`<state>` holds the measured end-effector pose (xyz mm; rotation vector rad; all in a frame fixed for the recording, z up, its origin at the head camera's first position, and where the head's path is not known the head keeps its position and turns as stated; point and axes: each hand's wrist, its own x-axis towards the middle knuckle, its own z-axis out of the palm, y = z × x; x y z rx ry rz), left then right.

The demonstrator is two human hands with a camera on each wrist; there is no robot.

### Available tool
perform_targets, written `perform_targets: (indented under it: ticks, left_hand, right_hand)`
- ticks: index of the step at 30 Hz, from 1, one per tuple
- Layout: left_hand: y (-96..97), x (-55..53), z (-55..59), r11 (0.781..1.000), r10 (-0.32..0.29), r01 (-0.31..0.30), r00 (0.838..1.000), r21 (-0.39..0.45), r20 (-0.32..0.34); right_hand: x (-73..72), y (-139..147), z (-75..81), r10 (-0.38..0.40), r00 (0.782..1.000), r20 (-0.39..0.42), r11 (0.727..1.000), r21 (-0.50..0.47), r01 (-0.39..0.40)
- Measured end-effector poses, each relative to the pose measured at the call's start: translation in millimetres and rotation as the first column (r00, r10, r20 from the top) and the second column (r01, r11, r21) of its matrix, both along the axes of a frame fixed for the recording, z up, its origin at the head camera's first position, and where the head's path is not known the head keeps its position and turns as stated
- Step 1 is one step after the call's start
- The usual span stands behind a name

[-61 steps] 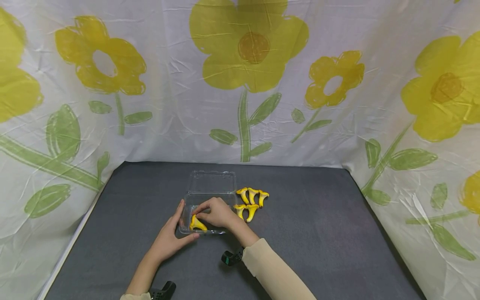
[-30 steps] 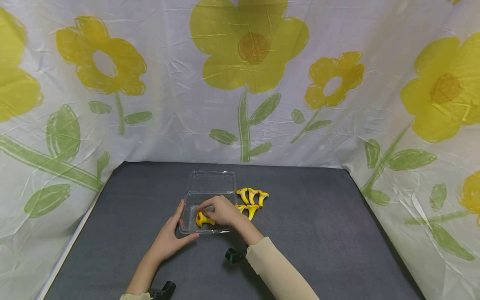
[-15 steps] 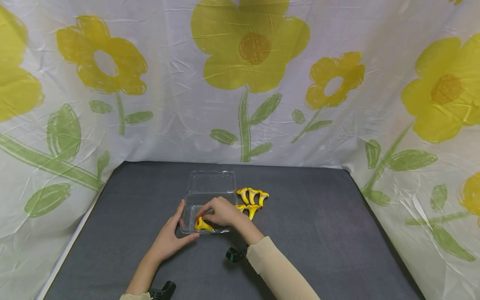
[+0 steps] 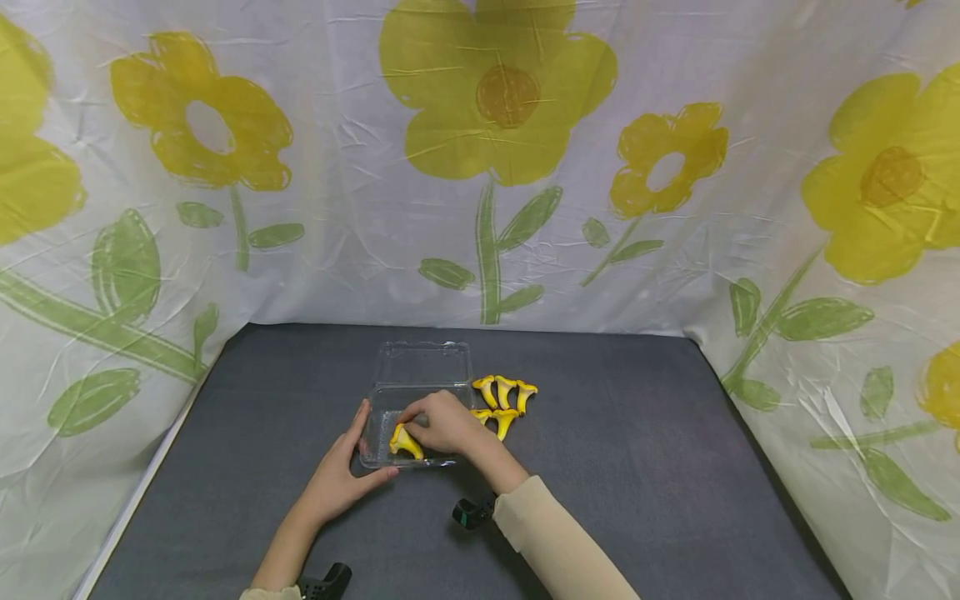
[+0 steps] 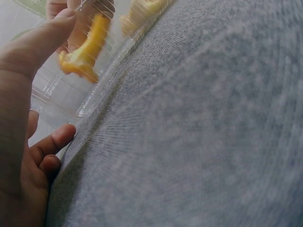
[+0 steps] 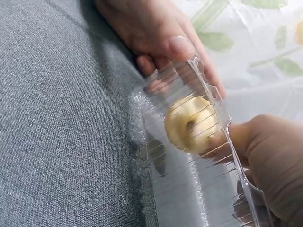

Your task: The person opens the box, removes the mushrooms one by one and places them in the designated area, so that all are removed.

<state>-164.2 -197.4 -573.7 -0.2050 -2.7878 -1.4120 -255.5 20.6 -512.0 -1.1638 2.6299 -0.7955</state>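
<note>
Yellow mushroom (image 4: 405,442) pinched by right hand (image 4: 446,423), inside clear box (image 4: 378,417)

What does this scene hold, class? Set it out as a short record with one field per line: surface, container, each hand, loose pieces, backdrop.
surface: dark grey mat
container: clear plastic box, lid open and lying flat behind it
left hand: steadies the box at its near left corner, thumb on the front wall
right hand: holds a yellow mushroom piece inside the box
loose pieces: yellow mushroom pieces on the mat, right of the box
backdrop: white cloth with yellow flowers
</note>
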Motion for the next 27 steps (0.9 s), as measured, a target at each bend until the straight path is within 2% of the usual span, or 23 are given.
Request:
perform_targets:
  ticks: [9,15,22,27]
  left_hand:
    - [0.1,0.2,-1.1,1.000,0.003,-0.003,1.000,0.000,-0.009]
    - [-0.1,0.1,-1.5,1.000,0.006,-0.006,1.000,-0.004,-0.012]
    - [-0.4,-0.2,-2.3,1.000,0.008,-0.008,1.000,-0.008,-0.008]
    - [-0.2,-0.7,-2.2,1.000,0.011,-0.011,1.000,-0.005,-0.002]
  right_hand:
    - [5.3,3.3,0.8,-0.106,0.993,-0.052,0.992,-0.068,0.102]
    - [9.0,6.4,0.3,-0.193,0.979,-0.063,0.974,-0.135,0.184]
    - [14.7,9.8,5.2,-0.302,0.953,-0.023,0.928,-0.236,0.289]
    - [17.6,11.3,8.5,-0.349,0.935,0.065,0.886,-0.303,0.351]
